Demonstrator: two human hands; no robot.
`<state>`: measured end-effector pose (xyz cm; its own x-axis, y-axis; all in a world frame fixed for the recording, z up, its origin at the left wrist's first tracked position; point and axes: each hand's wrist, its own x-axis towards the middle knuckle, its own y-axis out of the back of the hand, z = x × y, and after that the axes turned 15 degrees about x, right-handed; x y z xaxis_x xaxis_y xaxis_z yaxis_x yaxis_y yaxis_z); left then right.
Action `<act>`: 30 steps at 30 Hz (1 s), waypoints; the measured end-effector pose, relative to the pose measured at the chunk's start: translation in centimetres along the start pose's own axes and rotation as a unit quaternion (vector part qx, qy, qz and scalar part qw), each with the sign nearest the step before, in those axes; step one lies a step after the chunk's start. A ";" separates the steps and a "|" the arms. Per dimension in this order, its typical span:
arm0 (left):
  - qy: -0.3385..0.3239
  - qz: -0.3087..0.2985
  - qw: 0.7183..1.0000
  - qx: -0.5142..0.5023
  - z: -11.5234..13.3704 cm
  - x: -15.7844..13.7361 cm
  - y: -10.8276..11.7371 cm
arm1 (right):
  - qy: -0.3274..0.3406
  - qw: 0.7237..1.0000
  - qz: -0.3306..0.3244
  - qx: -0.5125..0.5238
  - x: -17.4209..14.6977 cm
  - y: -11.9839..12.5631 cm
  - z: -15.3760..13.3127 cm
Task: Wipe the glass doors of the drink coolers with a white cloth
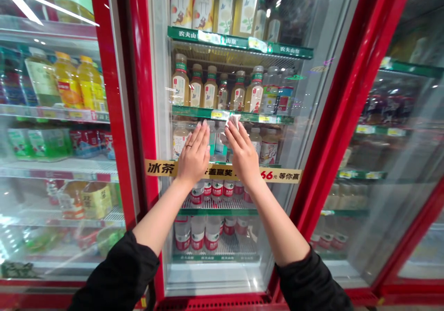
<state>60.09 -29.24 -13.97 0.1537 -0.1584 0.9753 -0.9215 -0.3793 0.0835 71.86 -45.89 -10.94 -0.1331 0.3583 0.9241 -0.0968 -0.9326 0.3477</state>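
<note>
My left hand [194,157] is stretched out in front of the glass door [305,98], its fingers straight and close together, with a ring on one finger. It holds nothing that I can see. Beside it, my right hand [244,156] holds a crumpled white tissue [235,118] under its fingers, against the glass. Part of the tissue is hidden by the fingers. Both wrists cross in front of a yellow printed strip [160,168] that runs across the door. Bottled drinks [210,89] stand on the shelves behind the glass.
Red door frames [145,70] border the cooler on both sides. At the left, another glass-fronted cooler holds orange-capped bottles [67,82] and packs. A further cooler with dark bottles [391,107] stands at the right. Large bottles [225,6] fill the top shelf.
</note>
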 end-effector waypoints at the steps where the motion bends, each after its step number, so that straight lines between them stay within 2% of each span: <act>1: -0.008 -0.012 1.000 0.010 -0.6 -0.3 0.5 | -0.001 1.000 -0.003 -0.001 -0.5 0.3 0.1; 5: -0.020 -0.027 0.999 0.040 -3.9 -1.2 1.8 | -0.031 0.999 0.027 -0.005 -1.0 0.5 0.6; 10: -0.003 -0.017 0.998 0.064 -6.3 -1.5 1.2 | -0.039 0.997 0.059 0.000 2.2 -1.9 -0.6; 14: 0.013 -0.010 0.998 0.055 -6.5 -2.0 0.7 | -0.008 1.000 0.004 0.007 3.2 -2.9 -2.2; 19: 0.076 0.029 0.995 0.063 -6.5 -2.5 0.9 | 0.021 0.998 -0.067 0.000 0.6 -1.1 -1.6; 21: 0.078 0.041 0.994 0.068 -6.5 -2.5 0.9 | 0.016 0.998 -0.056 -0.009 0.2 -0.2 -0.6; 24: 0.078 0.058 0.993 0.068 -6.4 -2.5 0.7 | 0.000 1.000 -0.001 -0.014 1.9 -0.3 0.0; 27: 0.080 0.054 0.994 0.058 -6.4 -2.6 0.4 | -0.004 0.999 0.034 0.002 5.2 -2.1 -1.1; 30: 0.084 0.041 0.995 0.045 -6.6 -2.7 0.3 | 0.008 1.000 0.013 0.020 7.3 -4.0 -3.2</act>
<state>57.05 -22.92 -15.20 0.0115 -0.0404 0.9991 -0.8915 -0.4529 -0.0080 68.16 -39.40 -6.13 -0.1504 0.3349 0.9302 -0.0528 -0.9422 0.3308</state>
